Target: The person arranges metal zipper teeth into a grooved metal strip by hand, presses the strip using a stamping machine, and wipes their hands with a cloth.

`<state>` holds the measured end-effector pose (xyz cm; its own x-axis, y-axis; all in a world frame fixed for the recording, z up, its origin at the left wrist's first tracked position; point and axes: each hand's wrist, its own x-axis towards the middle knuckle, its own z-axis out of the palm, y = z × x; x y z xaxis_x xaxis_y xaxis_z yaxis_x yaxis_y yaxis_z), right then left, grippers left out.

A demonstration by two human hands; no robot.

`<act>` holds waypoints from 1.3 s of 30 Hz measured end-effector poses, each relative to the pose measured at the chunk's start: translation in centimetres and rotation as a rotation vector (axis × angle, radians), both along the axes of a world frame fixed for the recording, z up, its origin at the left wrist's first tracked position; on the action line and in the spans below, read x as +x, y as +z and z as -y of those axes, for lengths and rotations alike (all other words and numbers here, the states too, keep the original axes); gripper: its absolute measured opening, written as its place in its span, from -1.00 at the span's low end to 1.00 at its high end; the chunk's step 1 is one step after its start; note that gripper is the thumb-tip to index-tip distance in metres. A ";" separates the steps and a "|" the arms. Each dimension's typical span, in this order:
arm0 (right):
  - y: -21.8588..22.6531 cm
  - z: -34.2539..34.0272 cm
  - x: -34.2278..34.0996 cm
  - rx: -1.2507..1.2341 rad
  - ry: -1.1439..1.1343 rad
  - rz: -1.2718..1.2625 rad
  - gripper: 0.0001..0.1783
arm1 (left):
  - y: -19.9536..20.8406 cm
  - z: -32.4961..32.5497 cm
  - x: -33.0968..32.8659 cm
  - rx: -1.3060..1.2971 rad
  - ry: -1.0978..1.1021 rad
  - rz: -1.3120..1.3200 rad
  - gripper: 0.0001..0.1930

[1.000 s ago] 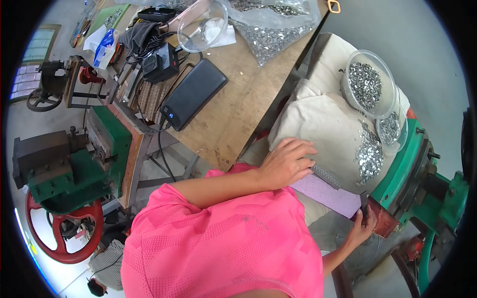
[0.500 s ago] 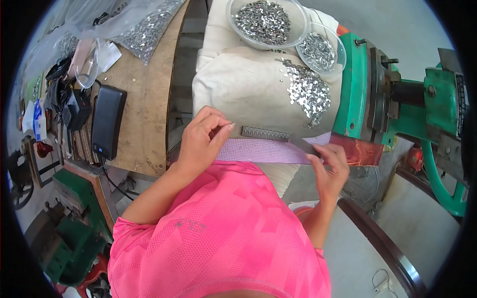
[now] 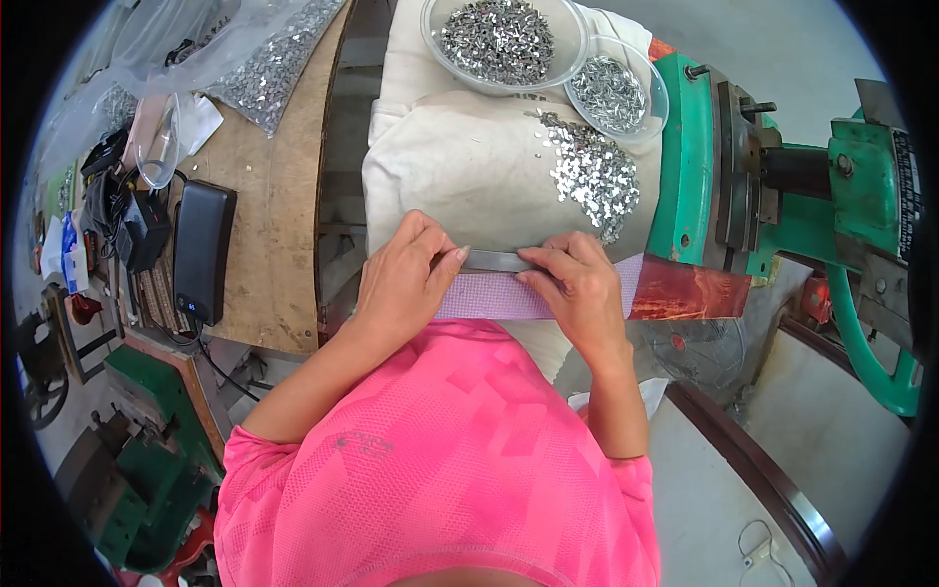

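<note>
The grey metal strip (image 3: 497,261) is between two hands, by the purple mat (image 3: 499,297). The right hand (image 3: 577,282) has its grip pinched on one end. The left hand (image 3: 409,272) has its grip nearly closed at the other end; I can't tell if it holds on. Shiny bits (image 3: 595,178) lie on the cloth (image 3: 440,161).
</note>
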<state>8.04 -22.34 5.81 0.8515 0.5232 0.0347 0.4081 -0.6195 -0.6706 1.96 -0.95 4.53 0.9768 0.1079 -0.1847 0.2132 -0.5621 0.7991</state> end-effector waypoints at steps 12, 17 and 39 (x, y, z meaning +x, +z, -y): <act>-0.1 1.1 -1.0 0.025 -0.101 -0.034 -0.68 | 0.5 0.0 0.3 0.017 -0.067 -0.092 -0.82; -1.2 1.8 -1.8 -0.037 -0.246 0.022 -0.68 | 0.8 -0.1 0.7 0.015 -0.087 -0.159 -0.82; -3.3 4.4 -2.4 0.100 -0.117 0.271 -0.72 | -0.2 -0.5 1.7 0.278 -0.451 0.330 -0.77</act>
